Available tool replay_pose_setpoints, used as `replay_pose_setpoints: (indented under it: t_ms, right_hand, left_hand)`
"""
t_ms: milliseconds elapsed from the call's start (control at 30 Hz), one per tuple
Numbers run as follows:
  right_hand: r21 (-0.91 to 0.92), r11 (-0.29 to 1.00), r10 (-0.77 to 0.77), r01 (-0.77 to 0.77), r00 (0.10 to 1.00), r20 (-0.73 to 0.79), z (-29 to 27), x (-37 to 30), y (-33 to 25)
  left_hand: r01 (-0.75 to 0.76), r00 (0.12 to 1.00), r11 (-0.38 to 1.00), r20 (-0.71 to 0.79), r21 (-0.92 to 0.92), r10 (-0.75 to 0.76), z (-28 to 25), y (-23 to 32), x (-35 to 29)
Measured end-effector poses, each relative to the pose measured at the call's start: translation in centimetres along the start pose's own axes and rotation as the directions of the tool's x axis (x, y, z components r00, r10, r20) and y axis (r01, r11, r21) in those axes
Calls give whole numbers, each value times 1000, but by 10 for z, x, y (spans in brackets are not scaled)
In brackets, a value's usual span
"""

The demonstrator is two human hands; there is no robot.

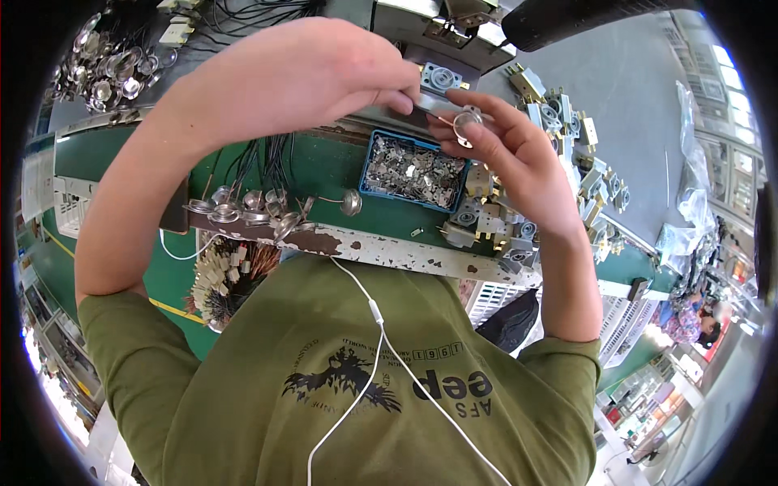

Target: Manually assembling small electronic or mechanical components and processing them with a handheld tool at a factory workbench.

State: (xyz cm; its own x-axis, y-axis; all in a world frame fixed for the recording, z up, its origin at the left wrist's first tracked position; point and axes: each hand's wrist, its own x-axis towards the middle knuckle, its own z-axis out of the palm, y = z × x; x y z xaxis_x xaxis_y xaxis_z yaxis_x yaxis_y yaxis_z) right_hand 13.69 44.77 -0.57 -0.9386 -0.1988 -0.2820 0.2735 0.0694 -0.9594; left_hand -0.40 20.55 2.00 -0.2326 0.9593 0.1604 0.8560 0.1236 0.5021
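Observation:
My right hand (527, 166) pinches a small round metal cap (467, 125), clear of the bench, between thumb and fingers. A thin lead runs from the cap toward my left hand (366, 79). My left fingertips are pressed together beside a grey metal fixture, and what they hold is hidden. Just beyond the fingertips, a grey switch-like part with a round centre (442, 78) sits at the fixture. Below my hands stands a blue tray (366, 180) of small metal pieces.
Several switch-like parts (486, 220) lie right of the tray. Round metal caps with leads (243, 206) line the bench's near edge; more caps (113, 77) are heaped far left. A dark cylindrical machine part (567, 23) juts in overhead. Plastic wrap (693, 178) lies far right.

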Motion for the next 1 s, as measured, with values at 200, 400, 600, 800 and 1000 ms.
replay_pose_setpoints:
  t_ms: [200,400,600,800,1000]
  right_hand:
    - [332,941,27,-61,994,105,2,8,0]
    - [90,996,10,-3,996,-86,8,8,-6]
    - [-212,913,-408,350,759,-507,32,10,3]
    - [393,788,-306,475,855,-419,34,12,-9]
    - [-291,956,-39,34,999,-13,9,28,-34]
  left_hand:
    - [131,991,991,44,-30,-130,-14,7,0]
    - [98,994,993,49,70,-102,-17,7,1]
    - [29,979,985,-196,-170,-63,16,5,-3]
    - [-61,971,998,-231,-3,59,19,-8,1]
    - [-102,979,911,-121,399,162,7,-4,-7]
